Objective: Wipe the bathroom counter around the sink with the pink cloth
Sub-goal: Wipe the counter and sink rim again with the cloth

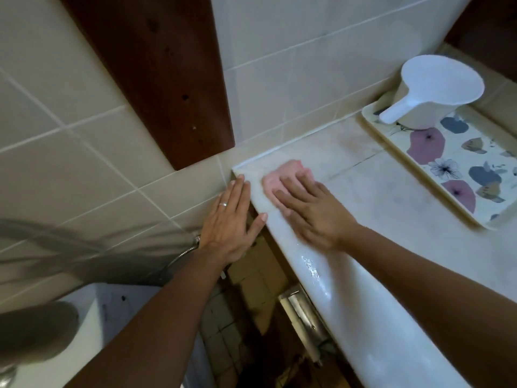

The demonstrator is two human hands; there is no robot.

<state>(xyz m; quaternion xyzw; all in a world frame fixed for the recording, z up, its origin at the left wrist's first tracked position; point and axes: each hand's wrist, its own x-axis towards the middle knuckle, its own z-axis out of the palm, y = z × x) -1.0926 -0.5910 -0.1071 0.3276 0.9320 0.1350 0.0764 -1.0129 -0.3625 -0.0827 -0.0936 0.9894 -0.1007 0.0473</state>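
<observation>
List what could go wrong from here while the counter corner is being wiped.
1. The right hand presses the pink cloth near the counter's end edge; a stroke leftward could push it off.
2. The front edge glistens, apparently wet; the left hand braced there might slip.
3. Wiping rightward could bump the floral tray holding the white dipper.

Soft pink cloth (282,176), matt and slightly fuzzy. Tiled tabletop (377,208), pale, smooth, dull on top; rounded front edge glossy and wet, with bright highlights. Glazed wall tiles (84,163), smooth, faint sheen, pale grout lines. Dark wood panel (156,65), matt, knotted. White plastic scoop (436,88), smooth, satin. Plastic tray (458,169), smooth, printed flowers. Ribbed metal hose (181,254), shiny. Metal ring (223,204), polished.
</observation>
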